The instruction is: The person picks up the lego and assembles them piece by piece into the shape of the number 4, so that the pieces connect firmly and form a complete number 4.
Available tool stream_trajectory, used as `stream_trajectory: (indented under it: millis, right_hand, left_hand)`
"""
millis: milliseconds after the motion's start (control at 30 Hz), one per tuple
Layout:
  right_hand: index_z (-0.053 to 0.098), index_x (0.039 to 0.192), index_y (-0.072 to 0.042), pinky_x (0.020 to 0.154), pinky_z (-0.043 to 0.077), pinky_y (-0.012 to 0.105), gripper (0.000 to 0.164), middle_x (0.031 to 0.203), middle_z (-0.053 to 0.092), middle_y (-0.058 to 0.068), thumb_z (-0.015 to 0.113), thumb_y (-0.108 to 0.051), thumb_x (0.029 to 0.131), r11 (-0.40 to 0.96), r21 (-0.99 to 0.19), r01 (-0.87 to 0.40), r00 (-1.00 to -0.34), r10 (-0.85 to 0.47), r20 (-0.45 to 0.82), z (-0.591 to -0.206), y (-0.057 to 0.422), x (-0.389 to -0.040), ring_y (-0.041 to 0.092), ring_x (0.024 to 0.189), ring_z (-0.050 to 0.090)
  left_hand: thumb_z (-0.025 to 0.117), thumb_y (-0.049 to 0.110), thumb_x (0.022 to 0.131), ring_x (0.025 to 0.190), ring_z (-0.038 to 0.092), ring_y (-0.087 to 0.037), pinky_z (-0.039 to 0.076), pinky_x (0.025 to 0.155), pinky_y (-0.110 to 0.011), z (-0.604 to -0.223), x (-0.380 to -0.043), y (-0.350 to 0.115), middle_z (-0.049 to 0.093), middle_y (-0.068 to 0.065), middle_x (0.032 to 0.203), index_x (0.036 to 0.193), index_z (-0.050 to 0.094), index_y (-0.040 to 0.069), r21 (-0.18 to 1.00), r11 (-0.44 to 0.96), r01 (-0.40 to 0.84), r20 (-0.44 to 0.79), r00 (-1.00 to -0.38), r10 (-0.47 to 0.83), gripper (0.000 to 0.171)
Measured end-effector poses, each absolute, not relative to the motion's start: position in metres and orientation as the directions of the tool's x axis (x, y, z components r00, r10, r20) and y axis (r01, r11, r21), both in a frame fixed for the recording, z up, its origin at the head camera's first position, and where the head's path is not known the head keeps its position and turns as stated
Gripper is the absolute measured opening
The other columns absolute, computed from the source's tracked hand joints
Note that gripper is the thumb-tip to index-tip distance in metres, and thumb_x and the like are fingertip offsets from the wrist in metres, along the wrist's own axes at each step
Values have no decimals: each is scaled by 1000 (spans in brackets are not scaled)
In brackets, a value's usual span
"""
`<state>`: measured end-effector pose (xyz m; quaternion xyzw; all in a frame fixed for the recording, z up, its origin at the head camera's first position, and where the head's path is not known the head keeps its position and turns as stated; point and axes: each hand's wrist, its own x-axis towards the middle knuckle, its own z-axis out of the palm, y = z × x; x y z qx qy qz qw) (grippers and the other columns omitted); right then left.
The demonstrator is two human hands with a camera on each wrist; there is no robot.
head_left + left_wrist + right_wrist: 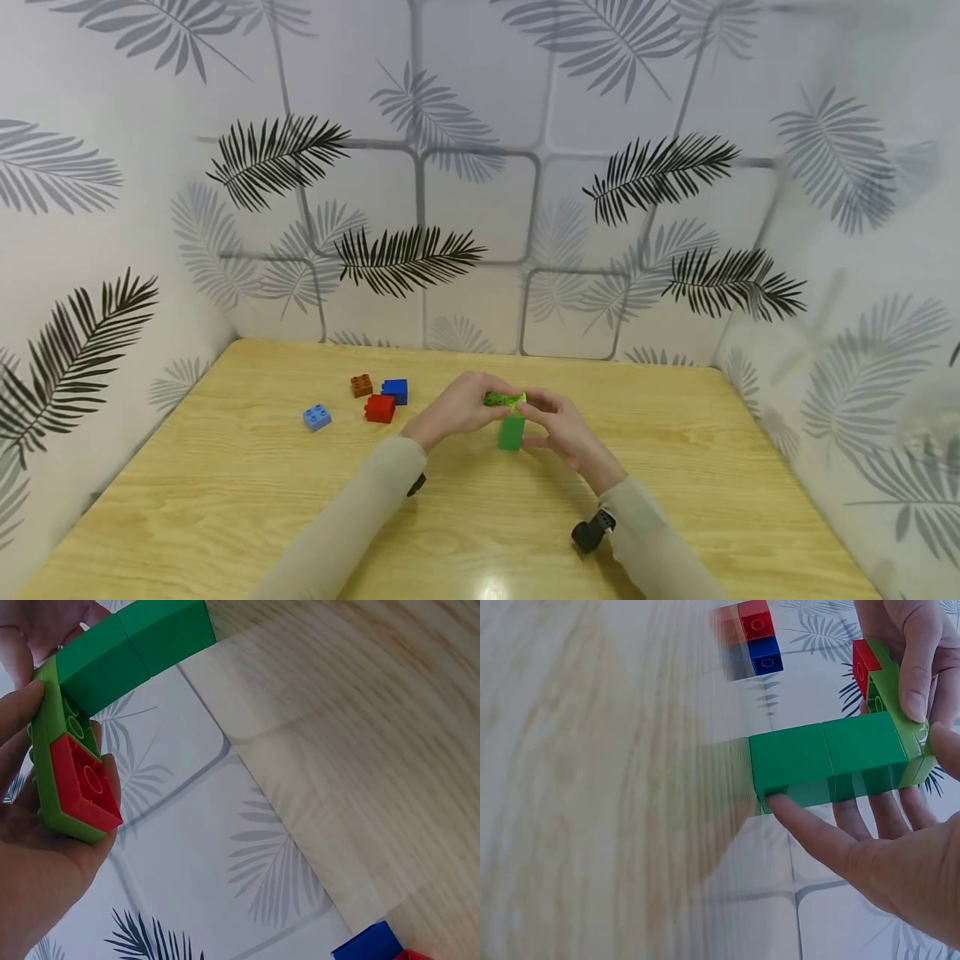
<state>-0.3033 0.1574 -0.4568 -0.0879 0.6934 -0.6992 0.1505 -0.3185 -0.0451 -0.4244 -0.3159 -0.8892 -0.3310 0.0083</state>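
Two dark green toy bricks (795, 761) are stacked into a short tower (512, 433) on the table. A long light green brick (46, 750) lies across its top and juts out to the left. Under the jutting part a red brick (88, 780) is attached. My left hand (461, 406) grips the light green brick, thumb on one face and fingers on the other. My right hand (566, 432) holds the tower from the right, with fingers along the dark green bricks and the thumb (945, 750) at the top end by the light green brick.
To the left on the wooden table (225, 467) lie a brown brick (362, 385), a blue brick (395, 391), another red brick (380, 408) and a light blue brick (317, 417). Leaf-patterned walls (480, 317) close off the back and sides.
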Motion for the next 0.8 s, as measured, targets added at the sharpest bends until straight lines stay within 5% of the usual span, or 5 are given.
stream_trajectory:
  millis: [300,800]
  right_hand:
    - [50,140,-10,97,46,61,45,151,36,18,62,-19,97,-6,-998,68,-956,-288,-64,-454,154,-299,38,140,32]
    - [46,144,-8,98,47,59,51,148,39,21,63,-15,97,16,-997,72,-948,-309,-74,-455,157,-301,40,136,41]
  left_hand:
    - [70,20,92,111,65,-19,54,93,-38,-426,-316,-45,69,-2,123,122,71,15,591,572,569,246,-802,544,31]
    - [73,23,90,114,62,-19,51,97,-39,-426,-317,-45,69,0,123,124,70,16,595,559,577,254,-795,551,36]
